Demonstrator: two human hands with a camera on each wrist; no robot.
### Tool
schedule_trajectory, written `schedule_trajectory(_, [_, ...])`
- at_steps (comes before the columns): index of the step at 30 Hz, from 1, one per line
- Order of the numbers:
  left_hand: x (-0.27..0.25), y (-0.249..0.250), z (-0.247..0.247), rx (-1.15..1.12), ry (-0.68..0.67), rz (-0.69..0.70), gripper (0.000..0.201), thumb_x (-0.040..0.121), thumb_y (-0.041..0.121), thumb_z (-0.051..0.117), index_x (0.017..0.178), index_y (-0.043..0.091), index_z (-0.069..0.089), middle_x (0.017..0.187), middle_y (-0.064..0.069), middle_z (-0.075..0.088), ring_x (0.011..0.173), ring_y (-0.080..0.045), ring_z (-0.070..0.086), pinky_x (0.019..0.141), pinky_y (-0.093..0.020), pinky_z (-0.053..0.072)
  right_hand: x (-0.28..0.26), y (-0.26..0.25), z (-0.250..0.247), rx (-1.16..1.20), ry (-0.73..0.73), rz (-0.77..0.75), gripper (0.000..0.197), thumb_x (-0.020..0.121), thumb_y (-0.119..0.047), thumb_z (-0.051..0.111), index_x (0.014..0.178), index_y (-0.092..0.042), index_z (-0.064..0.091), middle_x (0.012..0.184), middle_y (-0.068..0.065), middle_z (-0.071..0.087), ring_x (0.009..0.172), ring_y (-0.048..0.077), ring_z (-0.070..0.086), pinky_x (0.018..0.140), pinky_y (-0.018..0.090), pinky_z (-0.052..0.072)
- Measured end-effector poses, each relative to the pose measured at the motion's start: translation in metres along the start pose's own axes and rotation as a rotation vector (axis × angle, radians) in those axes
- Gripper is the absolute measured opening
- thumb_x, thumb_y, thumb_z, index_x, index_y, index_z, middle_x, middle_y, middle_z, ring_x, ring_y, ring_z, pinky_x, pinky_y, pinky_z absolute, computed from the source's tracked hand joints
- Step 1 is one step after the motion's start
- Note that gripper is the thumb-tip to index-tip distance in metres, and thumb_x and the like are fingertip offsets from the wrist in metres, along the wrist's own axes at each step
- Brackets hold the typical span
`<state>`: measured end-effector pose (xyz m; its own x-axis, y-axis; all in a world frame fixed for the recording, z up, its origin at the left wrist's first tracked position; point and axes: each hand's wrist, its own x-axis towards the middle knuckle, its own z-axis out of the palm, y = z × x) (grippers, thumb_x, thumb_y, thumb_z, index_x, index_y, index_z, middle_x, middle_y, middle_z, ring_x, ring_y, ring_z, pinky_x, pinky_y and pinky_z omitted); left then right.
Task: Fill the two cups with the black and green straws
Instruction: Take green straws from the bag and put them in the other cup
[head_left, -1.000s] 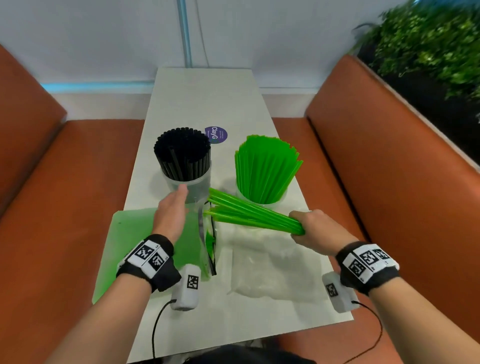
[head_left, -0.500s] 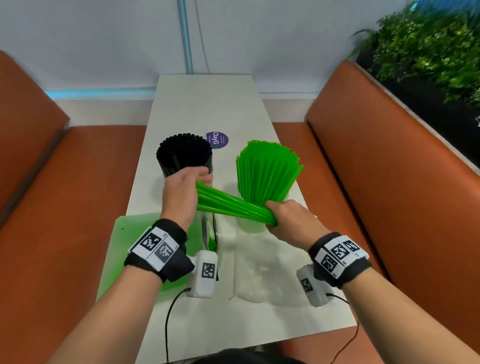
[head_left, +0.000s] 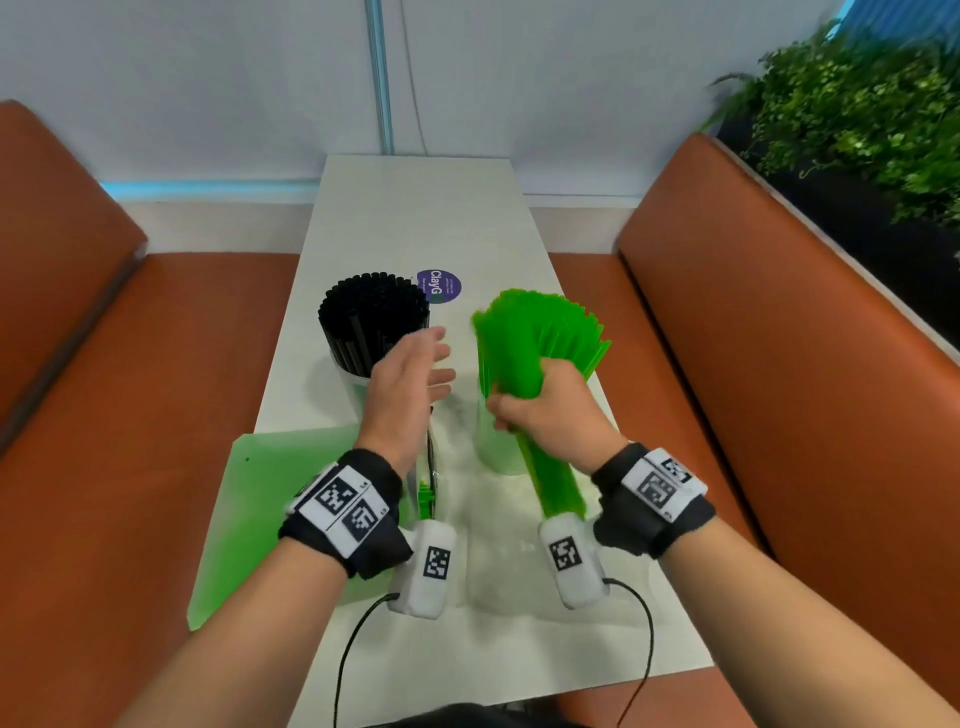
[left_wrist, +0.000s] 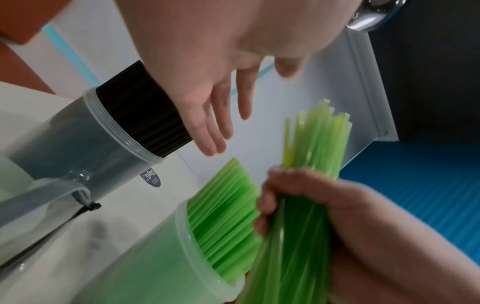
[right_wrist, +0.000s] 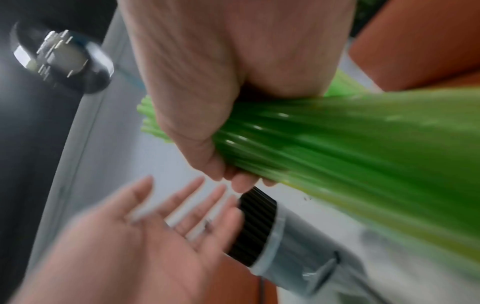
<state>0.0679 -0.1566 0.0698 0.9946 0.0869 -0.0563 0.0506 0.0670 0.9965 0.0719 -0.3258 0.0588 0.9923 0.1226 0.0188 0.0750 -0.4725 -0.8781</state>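
Observation:
A clear cup (head_left: 351, 382) packed with black straws (head_left: 374, 317) stands left of a clear cup (head_left: 496, 449) fanned full of green straws (head_left: 566, 325). My right hand (head_left: 540, 415) grips a thick bundle of green straws (head_left: 558, 488) in front of the green cup, its top end leaning against the fanned straws. The right wrist view shows the fingers (right_wrist: 207, 156) wrapped round that bundle (right_wrist: 337, 144). My left hand (head_left: 415, 371) hovers between the two cups, palm turned to the bundle, fingers (left_wrist: 215, 123) spread and holding nothing.
A green sheet (head_left: 260, 499) lies at the table's (head_left: 415, 208) left front. A crumpled clear bag (head_left: 498, 525) and a black-edged clear pouch (head_left: 428, 483) with a few green straws lie near my wrists. A purple sticker (head_left: 439, 286) is behind the cups. Orange benches (head_left: 779, 364) flank the table.
The bundle has swung from lying across the table to standing nearly upright by the green cup. My left hand has let go of its far end and opened.

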Motion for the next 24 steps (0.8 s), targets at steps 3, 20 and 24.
schedule_trajectory(3, [-0.005, -0.012, 0.002, 0.179, -0.266, -0.025, 0.053, 0.089, 0.037, 0.066, 0.137, 0.022, 0.052, 0.121, -0.002, 0.064, 0.105, -0.013, 0.066, 0.092, -0.031, 0.055, 0.008, -0.020, -0.010, 0.514, 0.093, -0.027, 0.005, 0.084, -0.003, 0.070, 0.083, -0.004, 0.065, 0.071, 0.014, 0.067, 0.063, 0.027, 0.063, 0.065, 0.039, 0.056])
schedule_trajectory(20, [-0.007, -0.018, -0.005, 0.615, -0.495, 0.115, 0.019, 0.071, 0.017, 0.065, 0.088, 0.025, 0.062, 0.051, 0.014, 0.043, 0.043, -0.010, 0.040, 0.045, -0.028, 0.039, 0.017, -0.056, -0.042, 1.258, 0.160, 0.108, 0.011, 0.085, -0.007, 0.066, 0.076, -0.012, 0.064, 0.068, 0.003, 0.055, 0.059, 0.016, 0.056, 0.065, 0.036, 0.052])
schedule_trajectory(24, [-0.009, -0.012, -0.011, 0.502, -0.543, 0.077, 0.042, 0.076, 0.039, 0.080, 0.112, 0.027, 0.063, 0.071, 0.020, 0.059, 0.055, -0.007, 0.055, 0.050, -0.026, 0.050, 0.014, -0.056, -0.042, 1.271, 0.237, 0.089, 0.012, 0.088, -0.007, 0.064, 0.077, -0.011, 0.060, 0.066, 0.002, 0.053, 0.056, 0.014, 0.053, 0.061, 0.033, 0.050])
